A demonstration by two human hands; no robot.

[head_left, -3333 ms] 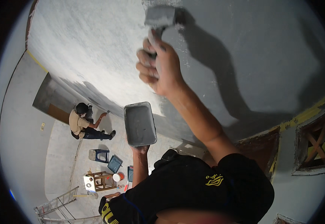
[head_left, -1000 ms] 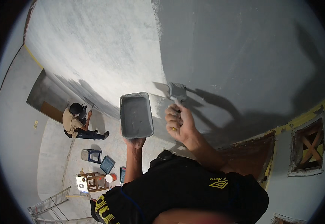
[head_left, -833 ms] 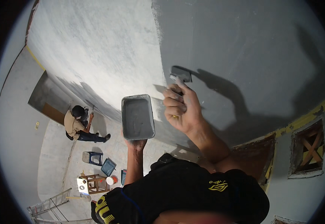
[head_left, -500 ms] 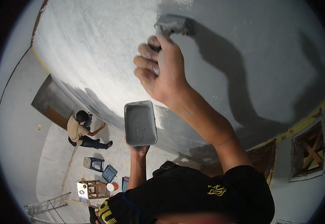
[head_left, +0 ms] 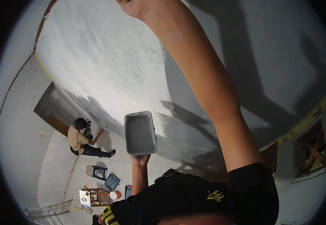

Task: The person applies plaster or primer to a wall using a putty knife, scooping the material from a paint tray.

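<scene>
My left hand (head_left: 140,159) holds a small rectangular paint tray (head_left: 152,120) from below, at its near end. Grey paint covers the inside of the tray, and its rim is smeared. The fingers under the tray are mostly hidden. Stretched far up along the wall, my right arm runs out of the top of the picture. Only the wrist side of my right hand (head_left: 135,6) shows, and a yellow ring sits at the cut-off edge. Its fingers and whatever they hold are out of view. The wall (head_left: 106,56) is pale on the left and painted grey on the right.
Lower left, another person (head_left: 81,137) sits by the wall's foot, reaching toward it. Nearby on the floor are a stool (head_left: 96,171), a blue tray (head_left: 112,181), a wooden stand (head_left: 97,197), a paint bucket (head_left: 114,195) and a ladder (head_left: 50,210). A framed opening (head_left: 311,152) is at right.
My right hand has risen up the wall; the paint brush it held has left the picture. The tray in my left hand sits slightly lower in view.
</scene>
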